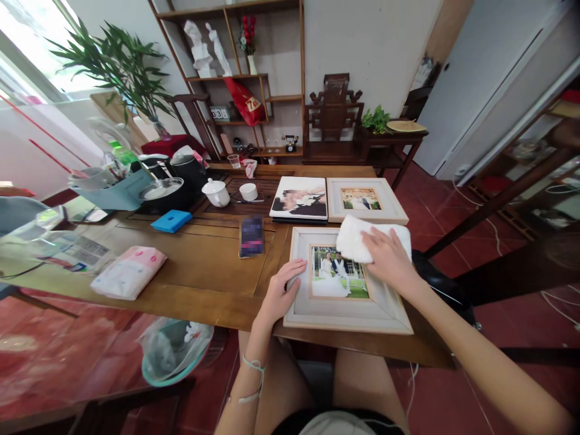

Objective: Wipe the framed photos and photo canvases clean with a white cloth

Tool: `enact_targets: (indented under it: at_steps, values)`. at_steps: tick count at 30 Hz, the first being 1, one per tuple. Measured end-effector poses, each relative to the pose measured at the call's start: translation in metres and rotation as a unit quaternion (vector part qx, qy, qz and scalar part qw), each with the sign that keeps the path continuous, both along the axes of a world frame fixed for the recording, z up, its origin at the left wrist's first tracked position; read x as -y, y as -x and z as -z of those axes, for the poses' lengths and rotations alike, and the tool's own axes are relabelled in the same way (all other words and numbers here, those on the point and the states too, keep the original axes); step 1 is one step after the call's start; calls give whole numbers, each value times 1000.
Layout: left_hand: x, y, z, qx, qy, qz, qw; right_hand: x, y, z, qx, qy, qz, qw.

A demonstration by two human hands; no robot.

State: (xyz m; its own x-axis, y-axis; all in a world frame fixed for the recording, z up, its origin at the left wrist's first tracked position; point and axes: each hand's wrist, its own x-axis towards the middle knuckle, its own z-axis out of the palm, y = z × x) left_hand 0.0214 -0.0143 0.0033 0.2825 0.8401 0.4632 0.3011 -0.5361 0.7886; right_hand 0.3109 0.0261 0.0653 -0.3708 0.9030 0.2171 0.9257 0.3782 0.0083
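A light wooden picture frame with a photo of a couple in wedding clothes lies flat near the table's front edge. My left hand grips its left border, fingers over the edge and thumb below them. Under my right hand is a folded white cloth, pressed onto the frame's upper right corner; the fingers lie over the cloth. The cloth hides that corner and part of the upper border. Just behind stand a second picture frame and a white photo album, side by side.
On the wooden table are a phone, a blue box, a tissue pack, a lidded white cup and a black pot. A lined bin stands on the floor at left. A dark chair is behind.
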Motion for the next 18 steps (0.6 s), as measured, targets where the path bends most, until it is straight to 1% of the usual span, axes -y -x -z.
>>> enact_targets:
  at_steps: [1,2,4,5,6,8,10,11,13,14,15,16,18]
  values:
    - [0,0,0,0,-1,0,1000,-9,-4,3,-7,-23,21,999]
    - [0,0,0,1,-1,-1,1000,-14,-7,6,-14,-30,28,999]
    - [0,0,0,5,0,-1,1000,-13,-7,8,-21,-5,-3,1000]
    - [0,0,0,6,0,0,1000,-6,-4,7,-21,23,-31,999]
    - [0,-1,0,7,1,1,1000,4,0,4,-21,55,-58,997]
    - [1,-1,-1,6,4,2,1000,35,11,-7,-24,126,-97,987]
    - [1,-1,-1,2,7,1,1000,69,21,-24,-39,199,-127,971]
    - [1,-1,-2,0,9,0,1000,84,25,-33,-50,230,-151,960]
    - [1,-1,-2,-5,12,-1,1000,105,30,-47,-59,265,-180,945]
    - [0,-1,-2,-7,13,0,1000,108,30,-50,-60,269,-184,943]
    - [0,0,-2,-8,13,1,1000,107,29,-49,-60,264,-181,946]
    - [0,0,-2,-9,13,2,1000,101,28,-44,-59,248,-171,952]
    - [0,0,-2,-9,12,2,1000,77,22,-26,-60,188,-142,970]
